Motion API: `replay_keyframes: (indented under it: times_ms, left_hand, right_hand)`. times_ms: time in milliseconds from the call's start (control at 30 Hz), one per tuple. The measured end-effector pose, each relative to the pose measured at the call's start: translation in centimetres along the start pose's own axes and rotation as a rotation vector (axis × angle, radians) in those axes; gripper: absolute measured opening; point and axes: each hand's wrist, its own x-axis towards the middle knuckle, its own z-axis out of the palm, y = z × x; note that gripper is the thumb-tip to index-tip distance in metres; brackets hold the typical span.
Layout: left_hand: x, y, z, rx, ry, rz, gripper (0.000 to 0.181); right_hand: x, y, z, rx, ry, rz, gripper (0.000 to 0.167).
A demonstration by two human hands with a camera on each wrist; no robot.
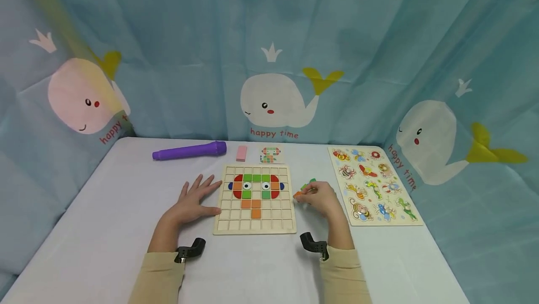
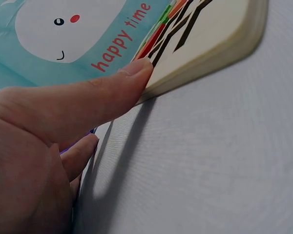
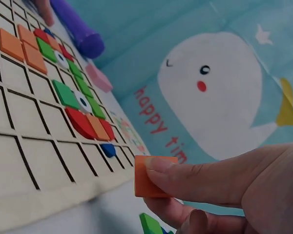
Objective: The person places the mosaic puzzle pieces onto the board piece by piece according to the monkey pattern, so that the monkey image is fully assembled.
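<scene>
1. Pinching an orange tile (image 3: pixel 141 183) between thumb and finger, the right hand (image 1: pixel 322 199) is working just beside the right edge of the gridded board (image 1: pixel 233 225). Whether the tile is touching that edge, the views are not making clear.

2. Left hand (image 1: pixel 189 206): fingers are lying spread, holding nothing. Thumb tip is resting at the board's left edge — probably serving as a brace. Light contact is seeming enough; a harder push would risk skewing the board.

3. Three orange tiles (image 1: pixel 256 213) are sitting in cells below the eye tiles (image 1: pixel 247 186), with bare cells flanking the lowest one.

4. Picture card (image 1: pixel 270 155) is lying beyond the board's far edge. Its pattern is showing too small for reading cell by cell; checking it before choosing a cell is looking worthwhile.

5. Placing technique, as judged: the thumb is covering much of the tile's face, leaving one side and the corners bare. Lining up that bare side with a grid line, lowering it first, then pressing flat with one fingertip is likely giving the squarest fit.

6. Green tile (image 1: pixel 311 181) is lying loose on the surface (image 1: pixel 105 210), near the right fingers — lifting clear of it, rather than dragging, is seeming wiser.
</scene>
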Motion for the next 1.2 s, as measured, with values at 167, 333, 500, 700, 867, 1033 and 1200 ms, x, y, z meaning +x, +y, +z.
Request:
replay_keyframes:
  times_ms: [167,333,500,700,867,1033,1200]
  left_hand:
    - [-0.2,0.3,0.0,-0.005,0.015,-0.006,0.096]
    - [-0.3,0.4,0.1,-0.014,0.011,-0.007,0.095]
    - [-0.1,0.3,0.3,-0.017,0.011,-0.006,0.095]
    - [-0.1,0.0,0.1,-0.003,0.007,-0.012,0.096]
    - [-0.2,0.1,-0.1,-0.004,0.007,-0.007,0.095]
    - [-0.3,0.3,0.0,-0.009,0.008,0.000,0.096]
    - [-0.2,0.2,0.0,-0.009,0.004,-0.001,0.096]
  right_hand:
    - [0.0,-0.6,1.3,-0.049,-0.029,-0.106,0.016]
    - [-0.2,-1.4,3.0,-0.080,-0.106,-0.188,0.008]
    - [-0.6,-2.2,4.4,-0.084,-0.157,-0.219,0.010]
    - [-0.9,-2.7,5.6,-0.087,-0.193,-0.233,0.016]
    - [-1.1,-3.2,6.3,-0.089,-0.252,-0.261,0.016]
    - [-1.4,-3.4,6.7,-0.137,-0.313,-0.306,0.017]
    - [-1.8,-3.7,7.2,-0.170,-0.328,-0.308,0.018]
